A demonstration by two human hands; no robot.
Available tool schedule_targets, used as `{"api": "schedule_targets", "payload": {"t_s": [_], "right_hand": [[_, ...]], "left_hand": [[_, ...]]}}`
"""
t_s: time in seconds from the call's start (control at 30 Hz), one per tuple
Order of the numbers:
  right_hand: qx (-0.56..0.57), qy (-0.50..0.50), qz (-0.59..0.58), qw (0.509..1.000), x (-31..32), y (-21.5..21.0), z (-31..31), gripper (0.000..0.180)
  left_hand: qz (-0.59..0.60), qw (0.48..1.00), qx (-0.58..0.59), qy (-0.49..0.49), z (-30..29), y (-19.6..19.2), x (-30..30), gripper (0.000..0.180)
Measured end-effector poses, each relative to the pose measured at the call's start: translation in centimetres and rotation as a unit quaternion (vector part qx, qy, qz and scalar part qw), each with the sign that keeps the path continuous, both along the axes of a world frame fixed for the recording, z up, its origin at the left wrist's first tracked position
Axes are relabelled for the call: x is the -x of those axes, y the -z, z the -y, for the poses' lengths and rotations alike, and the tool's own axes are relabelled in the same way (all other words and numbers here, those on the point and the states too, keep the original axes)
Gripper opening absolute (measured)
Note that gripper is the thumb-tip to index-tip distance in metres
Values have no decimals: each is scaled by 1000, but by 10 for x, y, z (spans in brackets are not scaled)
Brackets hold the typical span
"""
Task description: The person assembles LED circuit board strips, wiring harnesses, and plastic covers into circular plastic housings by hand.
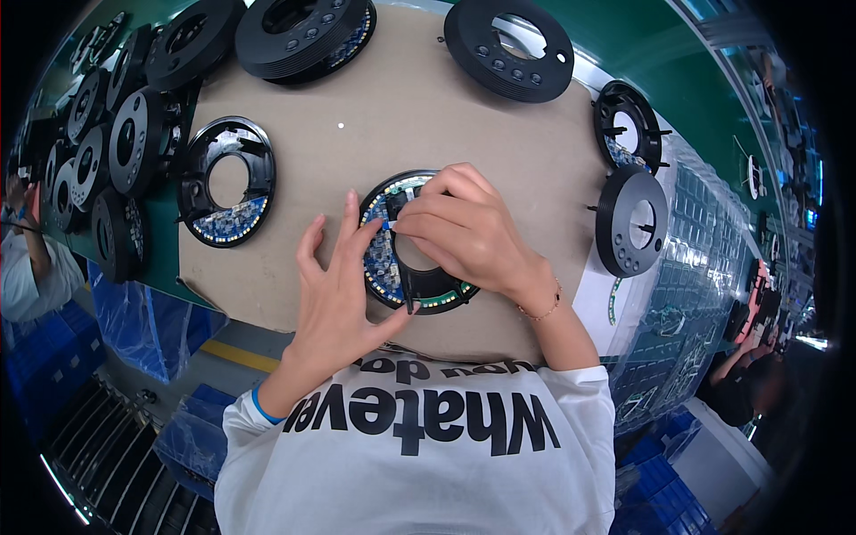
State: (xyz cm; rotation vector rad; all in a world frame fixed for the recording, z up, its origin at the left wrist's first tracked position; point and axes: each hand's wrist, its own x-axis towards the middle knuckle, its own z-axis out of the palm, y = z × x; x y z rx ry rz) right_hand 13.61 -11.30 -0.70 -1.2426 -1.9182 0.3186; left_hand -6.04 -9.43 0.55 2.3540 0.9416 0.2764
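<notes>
left hand (334, 290), fingers spread, touches the black ring housing (435, 288), apparently steadying it; right hand (474, 230) bunches over the blue board (382, 267), grip indiscernible

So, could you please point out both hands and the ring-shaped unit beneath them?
Left hand (336, 292), head view: back of hand.
Right hand (481, 234), head view: back of hand.
Ring-shaped unit (381, 267), head view: blue circuit board.

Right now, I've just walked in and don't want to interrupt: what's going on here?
A person's left hand is spread across the left side of a black plastic ring-shaped housing with a blue circuit board; the right hand pinches near its upper edge, anything held is hidden. It lies on a flat tan sheet.
</notes>
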Motion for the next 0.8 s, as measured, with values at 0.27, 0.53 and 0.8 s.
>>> {"api": "schedule_targets", "payload": {"t_s": [0.27,0.53,0.8], "right_hand": [[4,-3,0,1000,-1,1,1,13],[14,-9,-2,1000,-2,1,1,14],[17,-20,-6,1000,-2,1,1,14]], "left_hand": [[-4,1000,8,0,0,0,0,86],[-3,1000,10,-2,0,0,-1,86],[-5,1000,14,-4,1,-1,-1,85]]}}
